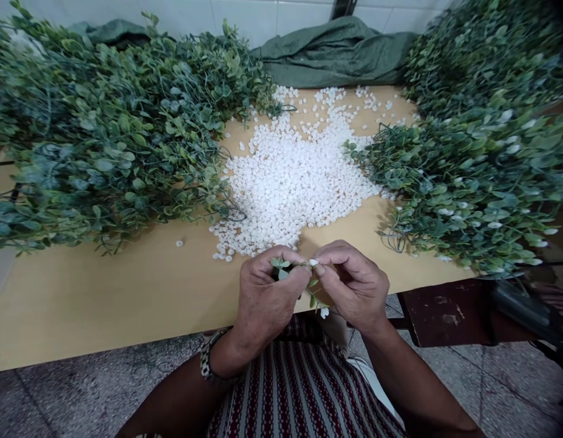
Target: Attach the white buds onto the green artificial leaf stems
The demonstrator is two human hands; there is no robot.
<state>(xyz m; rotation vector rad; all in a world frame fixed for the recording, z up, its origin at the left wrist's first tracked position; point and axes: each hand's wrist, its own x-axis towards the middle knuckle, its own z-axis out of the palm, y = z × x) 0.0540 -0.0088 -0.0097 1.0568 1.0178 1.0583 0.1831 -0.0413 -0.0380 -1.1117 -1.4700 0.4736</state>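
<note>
My left hand (268, 298) is closed around an artificial leafy stem (281, 267), its small green leaves poking out above the thumb. Between the thumb and forefinger of my right hand (352, 283) is a small white bud (313, 262), pinched right at the left fingertips. Below the hands hangs more of the sprig, with another white bud (324, 312) at a tip. Just beyond my fingers a heap of small white buds (294, 182) is spread over the table (126, 298). The stem inside my left fist is hidden.
Artificial greenery (103, 134) is piled high at the left. On the right, more foliage (468, 182) carries some white buds. A dark green cloth (340, 52) lies along the tiled wall. One loose white bud (179, 243) sits apart on the left, and a dark red stool (445, 316) stands lower right.
</note>
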